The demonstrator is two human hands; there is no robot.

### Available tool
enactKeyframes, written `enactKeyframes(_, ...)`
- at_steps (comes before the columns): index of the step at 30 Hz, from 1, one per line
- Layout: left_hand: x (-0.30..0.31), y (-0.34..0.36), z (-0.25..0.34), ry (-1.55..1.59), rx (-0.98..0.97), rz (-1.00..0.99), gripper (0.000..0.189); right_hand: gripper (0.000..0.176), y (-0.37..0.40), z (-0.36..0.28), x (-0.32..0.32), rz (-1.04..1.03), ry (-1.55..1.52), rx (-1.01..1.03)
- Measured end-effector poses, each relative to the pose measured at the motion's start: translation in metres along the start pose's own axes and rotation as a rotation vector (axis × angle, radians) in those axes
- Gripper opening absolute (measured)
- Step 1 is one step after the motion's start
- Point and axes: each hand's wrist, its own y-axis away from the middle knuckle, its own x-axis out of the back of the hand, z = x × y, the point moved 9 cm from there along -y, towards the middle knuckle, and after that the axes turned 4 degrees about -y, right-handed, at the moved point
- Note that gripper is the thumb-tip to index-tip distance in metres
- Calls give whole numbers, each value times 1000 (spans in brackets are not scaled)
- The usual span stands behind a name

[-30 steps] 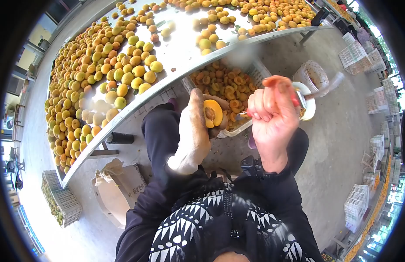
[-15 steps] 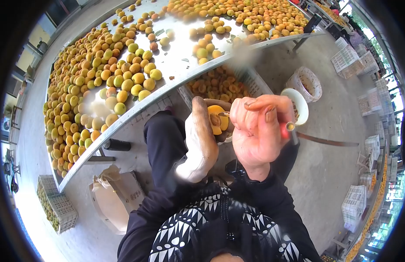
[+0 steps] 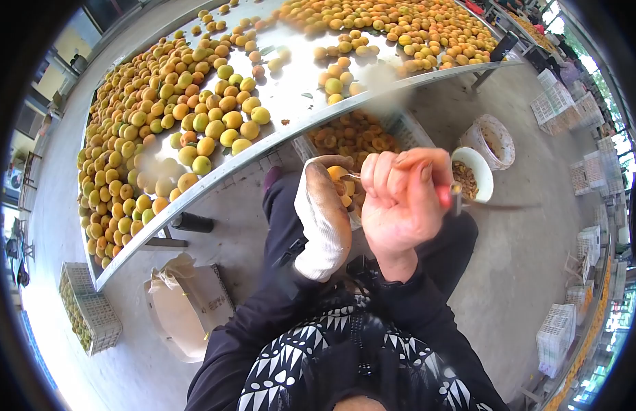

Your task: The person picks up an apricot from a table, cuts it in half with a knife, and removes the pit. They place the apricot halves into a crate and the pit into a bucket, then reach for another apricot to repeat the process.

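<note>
My left hand (image 3: 323,216), in a soiled white knit glove, is closed around a cut apricot (image 3: 340,183) with its orange flesh showing. Bare, my right hand (image 3: 404,205) grips a tool with a red handle (image 3: 444,196). The tool's thin metal tip reaches the cut face of the apricot; exactly how it meets the pit is hard to see. A dark, blurred strip sticks out to the right past the handle. Below the hands, more apricot flesh is partly hidden. Behind them, a crate (image 3: 412,129) of apricot halves sits under the table edge.
A metal-edged table (image 3: 290,85) carries many whole apricots. To the right stand a white bowl (image 3: 488,183) holding pits and a stained bucket (image 3: 508,159). A cardboard box (image 3: 174,315) and a crate (image 3: 102,322) are at left. Stacked crates (image 3: 556,335) line the right side.
The view has shifted, so the table and bowl appear farther right. The apricot has tilted and shows less of its cut face. Both hands keep their holds.
</note>
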Motion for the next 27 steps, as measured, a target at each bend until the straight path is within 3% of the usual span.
enactKeyframes(9,41,-4,-36,-35,-16,170,50,24,20,71,42,345,-277,-378)
enactKeyframes(12,51,-5,-54,52,78,179,52,24,33,93,55,434,-285,-506)
enactKeyframes(21,66,-6,-91,149,493,64,44,29,63,141,80,544,-346,-767)
enactKeyframes(27,71,-16,-98,73,451,-65,44,26,73,155,89,603,-414,-820)
